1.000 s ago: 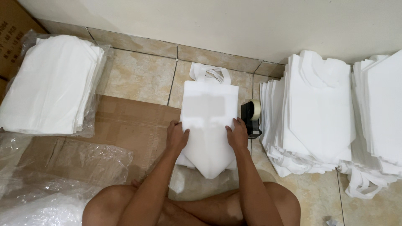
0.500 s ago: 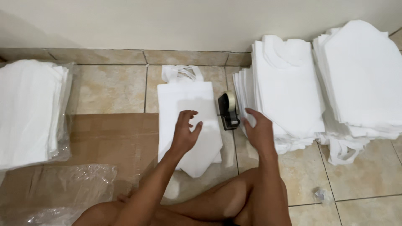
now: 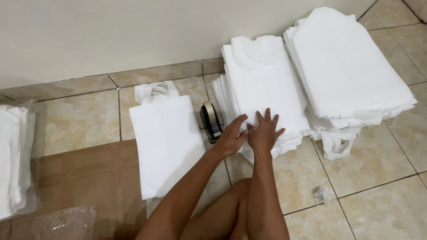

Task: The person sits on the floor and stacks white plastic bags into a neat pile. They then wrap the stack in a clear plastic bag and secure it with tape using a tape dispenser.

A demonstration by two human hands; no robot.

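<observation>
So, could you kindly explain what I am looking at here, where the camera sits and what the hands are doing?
The picture comes from a camera worn on a person's head, looking down at their own two bare hands; there is no machine. The person sits on a tiled floor beside a pale wall, one knee showing at the bottom.

Both hands rest on the near edge of a stack of white fabric bags: the left hand at its corner, the right hand flat on top beside it. Neither has lifted anything.

Left of them stands a black tape dispenser, and further left one white bag lies flat, partly on brown cardboard. A second, taller stack sits at the right, more white bags in clear plastic at the far left, and a scrap of crumpled plastic lies near the knee.
</observation>
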